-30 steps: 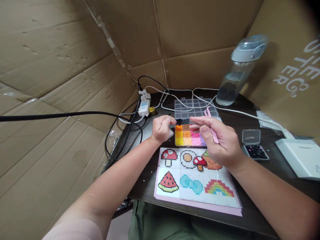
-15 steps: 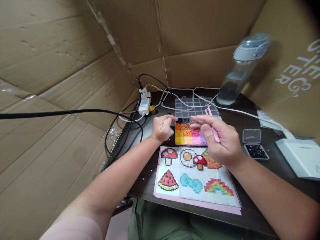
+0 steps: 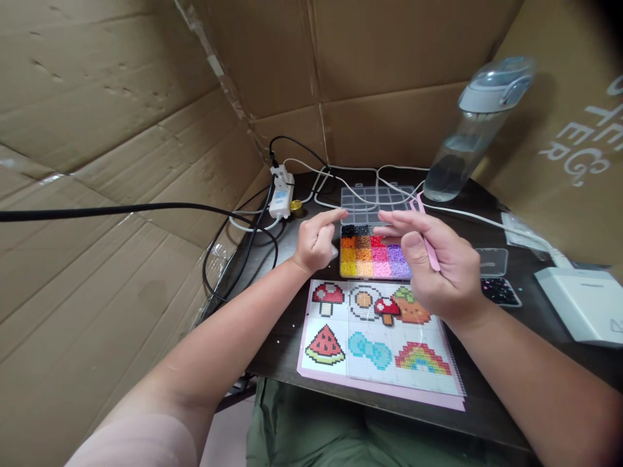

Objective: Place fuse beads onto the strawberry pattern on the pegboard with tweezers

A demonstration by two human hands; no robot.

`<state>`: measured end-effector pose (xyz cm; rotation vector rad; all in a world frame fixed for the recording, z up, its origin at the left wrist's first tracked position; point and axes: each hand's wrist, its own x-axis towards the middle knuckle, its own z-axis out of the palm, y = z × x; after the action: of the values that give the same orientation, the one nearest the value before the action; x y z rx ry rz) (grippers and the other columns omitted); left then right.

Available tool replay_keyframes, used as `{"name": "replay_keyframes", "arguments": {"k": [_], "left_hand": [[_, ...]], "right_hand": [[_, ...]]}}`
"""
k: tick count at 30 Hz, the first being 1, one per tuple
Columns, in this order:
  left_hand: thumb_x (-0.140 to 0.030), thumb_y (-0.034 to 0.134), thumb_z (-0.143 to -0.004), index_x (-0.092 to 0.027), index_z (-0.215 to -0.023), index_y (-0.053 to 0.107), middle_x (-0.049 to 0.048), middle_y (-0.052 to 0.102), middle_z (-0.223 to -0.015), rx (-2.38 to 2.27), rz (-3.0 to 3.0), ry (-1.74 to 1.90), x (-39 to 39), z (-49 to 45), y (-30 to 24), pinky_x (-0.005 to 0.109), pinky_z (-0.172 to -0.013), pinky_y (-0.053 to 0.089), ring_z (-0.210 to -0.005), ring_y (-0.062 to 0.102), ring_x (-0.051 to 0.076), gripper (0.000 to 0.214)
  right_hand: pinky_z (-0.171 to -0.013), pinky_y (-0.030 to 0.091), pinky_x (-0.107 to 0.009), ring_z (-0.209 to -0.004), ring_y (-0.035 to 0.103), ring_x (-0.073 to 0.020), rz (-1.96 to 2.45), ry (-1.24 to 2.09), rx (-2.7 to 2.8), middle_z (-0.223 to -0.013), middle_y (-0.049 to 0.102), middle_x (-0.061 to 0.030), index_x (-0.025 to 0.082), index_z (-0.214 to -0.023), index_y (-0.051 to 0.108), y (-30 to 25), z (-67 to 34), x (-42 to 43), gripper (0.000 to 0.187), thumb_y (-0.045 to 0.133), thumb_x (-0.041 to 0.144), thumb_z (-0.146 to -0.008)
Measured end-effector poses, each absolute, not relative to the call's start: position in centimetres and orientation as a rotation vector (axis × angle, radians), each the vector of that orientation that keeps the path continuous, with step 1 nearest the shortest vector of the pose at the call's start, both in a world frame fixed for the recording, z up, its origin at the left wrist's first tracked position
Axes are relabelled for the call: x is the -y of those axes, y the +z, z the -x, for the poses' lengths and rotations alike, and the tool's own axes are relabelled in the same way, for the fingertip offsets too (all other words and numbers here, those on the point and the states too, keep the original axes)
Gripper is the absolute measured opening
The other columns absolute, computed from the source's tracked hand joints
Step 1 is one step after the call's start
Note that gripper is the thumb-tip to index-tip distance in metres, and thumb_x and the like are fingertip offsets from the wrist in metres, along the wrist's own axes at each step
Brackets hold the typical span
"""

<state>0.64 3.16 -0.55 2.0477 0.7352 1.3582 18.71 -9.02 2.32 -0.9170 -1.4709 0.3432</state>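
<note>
The bead box is showing clear, glossy plastic. In front of it, the pattern sheet is looking like smooth paper, partly beneath a shiny plastic pegboard; behind the box, cardboard walls are showing matt creases.

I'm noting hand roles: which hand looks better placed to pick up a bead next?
Probably the right hand: it holds the pink tweezers, close to the beads. The left hand is also close but shows no tweezers.

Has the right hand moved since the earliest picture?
Yes: judged against the bead box, the right hand has shifted rightward and slightly toward the open lid, uncovering more of the purple beads.
</note>
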Motion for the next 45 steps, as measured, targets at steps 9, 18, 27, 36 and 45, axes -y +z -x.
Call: {"name": "replay_keyframes", "arguments": {"k": [9, 18, 27, 36, 45], "left_hand": [[-0.013, 0.043, -0.068, -0.023, -0.102, 0.076, 0.0024, 0.067, -0.127, -0.490, -2.155, 1.337, -3.2, 0.1, 2.6, 0.051, -0.116, 0.034, -0.135, 0.048, 0.028, 0.048], [-0.008, 0.048, -0.078, -0.026, -0.126, 0.065, 0.0056, 0.066, -0.129, -0.528, -2.360, 1.228, 2.1, 2.2, 5.7, 0.050, -0.109, 0.043, -0.124, 0.058, 0.027, 0.054], [-0.001, 0.053, -0.075, -0.025, -0.132, 0.054, 0.0078, 0.070, -0.080, -0.436, -2.679, 0.717, 9.9, 8.6, 3.8, 0.037, -0.059, 0.054, -0.065, 0.062, 0.021, 0.062], [-0.009, 0.064, -0.083, -0.018, -0.110, 0.060, 0.0073, 0.065, -0.089, -1.063, -2.709, 0.633, 13.6, 15.2, 1.4, 0.032, -0.071, 0.052, -0.079, 0.060, 0.017, 0.029], [-0.009, 0.061, -0.088, -0.017, -0.106, 0.065, 0.0044, 0.060, -0.087, -1.161, -2.635, 0.674, 13.8, 15.2, -0.6, 0.026, -0.070, 0.048, -0.080, 0.056, 0.014, 0.020]], "right_hand": [[-0.094, 0.058, -0.046, -0.105, 0.070, -0.0253, 0.939, 0.291, 1.485, -0.122, 0.070, -0.0085, 0.025, -0.126, 0.062, 2.3, -18.6, 8.9, 0.031, 0.052, 0.028, -0.098], [-0.095, 0.057, -0.046, -0.106, 0.070, -0.0247, 0.947, 0.295, 1.495, -0.122, 0.070, -0.0085, 0.025, -0.128, 0.062, 2.2, -18.8, 8.9, 0.032, 0.053, 0.024, -0.097], [-0.087, 0.060, -0.043, -0.101, 0.072, -0.0250, 0.962, 0.235, 1.570, -0.116, 0.072, -0.0094, 0.023, -0.129, 0.062, 2.3, -19.1, 9.1, 0.036, 0.056, 0.021, -0.094], [-0.086, 0.059, -0.041, -0.099, 0.073, -0.0244, 0.955, 0.162, 1.579, -0.114, 0.073, -0.0099, 0.021, -0.127, 0.064, 2.4, -19.0, 9.0, 0.035, 0.057, 0.019, -0.093], [-0.085, 0.059, -0.041, -0.098, 0.073, -0.0247, 0.968, 0.192, 1.573, -0.110, 0.074, -0.0102, 0.020, -0.127, 0.064, 2.2, -19.0, 9.0, 0.035, 0.058, 0.019, -0.092]]}}
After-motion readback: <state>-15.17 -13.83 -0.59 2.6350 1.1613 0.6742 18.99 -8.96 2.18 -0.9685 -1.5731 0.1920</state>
